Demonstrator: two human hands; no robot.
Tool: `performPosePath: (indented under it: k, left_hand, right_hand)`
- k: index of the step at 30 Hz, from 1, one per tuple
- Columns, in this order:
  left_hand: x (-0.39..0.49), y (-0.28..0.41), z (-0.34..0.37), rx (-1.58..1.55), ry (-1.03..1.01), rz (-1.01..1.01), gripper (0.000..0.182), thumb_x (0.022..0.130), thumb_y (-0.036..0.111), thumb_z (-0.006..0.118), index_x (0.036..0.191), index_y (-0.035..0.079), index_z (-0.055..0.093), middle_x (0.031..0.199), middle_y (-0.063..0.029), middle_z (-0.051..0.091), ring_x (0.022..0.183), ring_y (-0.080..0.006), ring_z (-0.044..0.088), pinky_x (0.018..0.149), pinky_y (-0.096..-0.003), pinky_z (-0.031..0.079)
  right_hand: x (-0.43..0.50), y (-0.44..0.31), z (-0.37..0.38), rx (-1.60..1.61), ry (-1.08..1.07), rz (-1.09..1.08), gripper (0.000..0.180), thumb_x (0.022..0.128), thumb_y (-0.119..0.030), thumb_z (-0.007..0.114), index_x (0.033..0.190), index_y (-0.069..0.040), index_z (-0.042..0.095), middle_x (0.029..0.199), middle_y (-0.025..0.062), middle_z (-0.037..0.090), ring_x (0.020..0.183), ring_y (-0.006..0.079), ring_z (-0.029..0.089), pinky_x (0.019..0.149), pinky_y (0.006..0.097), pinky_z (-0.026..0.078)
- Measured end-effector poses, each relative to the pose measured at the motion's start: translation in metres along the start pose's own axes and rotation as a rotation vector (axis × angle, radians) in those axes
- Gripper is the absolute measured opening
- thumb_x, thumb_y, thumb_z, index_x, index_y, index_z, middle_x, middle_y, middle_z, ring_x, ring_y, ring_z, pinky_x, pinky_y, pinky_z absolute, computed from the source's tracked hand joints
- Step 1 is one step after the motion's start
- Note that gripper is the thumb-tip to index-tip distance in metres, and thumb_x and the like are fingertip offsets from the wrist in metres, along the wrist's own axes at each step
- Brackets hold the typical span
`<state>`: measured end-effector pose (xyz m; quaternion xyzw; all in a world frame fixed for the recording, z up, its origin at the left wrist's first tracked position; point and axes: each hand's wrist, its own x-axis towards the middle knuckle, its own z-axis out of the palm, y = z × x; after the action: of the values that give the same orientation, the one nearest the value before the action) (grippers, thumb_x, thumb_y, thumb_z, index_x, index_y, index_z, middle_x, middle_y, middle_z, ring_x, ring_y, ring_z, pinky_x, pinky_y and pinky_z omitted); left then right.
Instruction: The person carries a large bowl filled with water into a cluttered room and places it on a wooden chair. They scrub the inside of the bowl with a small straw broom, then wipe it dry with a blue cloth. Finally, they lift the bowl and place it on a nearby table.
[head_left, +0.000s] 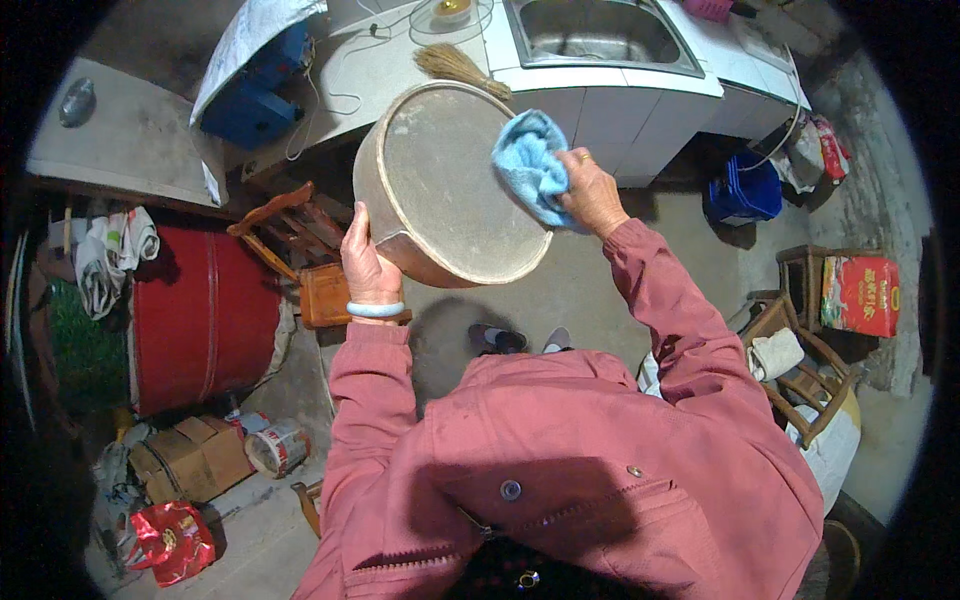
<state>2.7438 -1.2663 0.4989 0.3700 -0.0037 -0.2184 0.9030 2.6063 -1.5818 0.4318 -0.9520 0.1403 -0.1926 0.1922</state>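
Observation:
A large round vessel (461, 184) with a pale, flat, worn face and a raised rim is held up in front of me, tilted. My left hand (369, 262) grips its lower left side, thumb up along the wall; a pale bangle circles that wrist. In my right hand (592, 191) is a bunched light blue cloth (531, 161), lying against the right part of the rim. A straw hand brush (461, 69) rests on the counter just beyond the vessel. Whether the face towards me is the base or a lid, I cannot tell.
Ahead runs a tiled counter (645, 77) with a steel sink (600, 34). Left of me stand a wooden chair (322, 292) and a large red covered object (206, 311). A blue bucket (744, 191), a wooden chair (814, 375) and a red box (859, 296) are on the right.

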Motion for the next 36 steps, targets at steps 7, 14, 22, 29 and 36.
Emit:
performPosePath:
  k: [7,14,22,29,36]
  left_hand:
    - [0.004,-0.016,-0.013,-0.034,0.091,-0.035,0.035,0.103,0.026,0.055,0.125,-0.001,0.061,0.123,-0.0097,0.066,0.110,-0.0222,0.062,0.098,-0.0387,0.048]
    - [-0.002,-0.019,-0.020,-0.006,0.046,-0.035,0.035,0.104,0.027,0.054,0.125,0.000,0.061,0.124,-0.0084,0.065,0.112,-0.0207,0.061,0.099,-0.0373,0.047]
    - [-0.012,-0.036,-0.005,0.080,0.016,-0.035,0.030,0.103,0.024,0.055,0.119,0.000,0.065,0.117,-0.0065,0.068,0.106,-0.0172,0.063,0.096,-0.0333,0.047]
    - [-0.002,-0.022,-0.014,0.012,0.111,-0.083,0.033,0.104,0.026,0.053,0.120,-0.001,0.063,0.117,-0.0074,0.068,0.107,-0.0188,0.063,0.096,-0.0353,0.049]
    - [0.004,-0.010,-0.019,0.000,0.054,-0.001,0.036,0.103,0.027,0.056,0.125,0.000,0.061,0.122,-0.0086,0.067,0.110,-0.0206,0.062,0.099,-0.0361,0.047]
  right_hand:
    - [-0.024,-0.113,-0.016,0.598,-0.168,0.266,0.043,0.075,-0.010,0.068,0.117,-0.001,0.061,0.101,0.0209,0.069,0.098,0.0330,0.068,0.084,0.0411,0.053]
    - [0.027,-0.101,-0.064,1.235,-0.135,0.364,0.027,0.088,-0.011,0.064,0.114,-0.001,0.063,0.102,0.0058,0.068,0.087,0.0140,0.064,0.080,0.0316,0.053]
    - [0.088,-0.080,-0.015,0.764,0.221,0.331,0.046,0.077,-0.016,0.066,0.117,0.004,0.059,0.113,0.0305,0.062,0.108,0.0454,0.061,0.095,0.0445,0.049]
    - [0.013,-0.111,-0.027,0.957,-0.525,-0.463,0.053,0.073,-0.006,0.065,0.126,-0.003,0.061,0.116,0.0097,0.064,0.113,0.0224,0.057,0.102,0.0364,0.043]
    - [0.052,-0.053,-0.099,1.169,-0.178,0.492,0.032,0.082,-0.005,0.062,0.114,-0.002,0.064,0.100,0.0071,0.069,0.087,0.0144,0.066,0.080,0.0300,0.055]
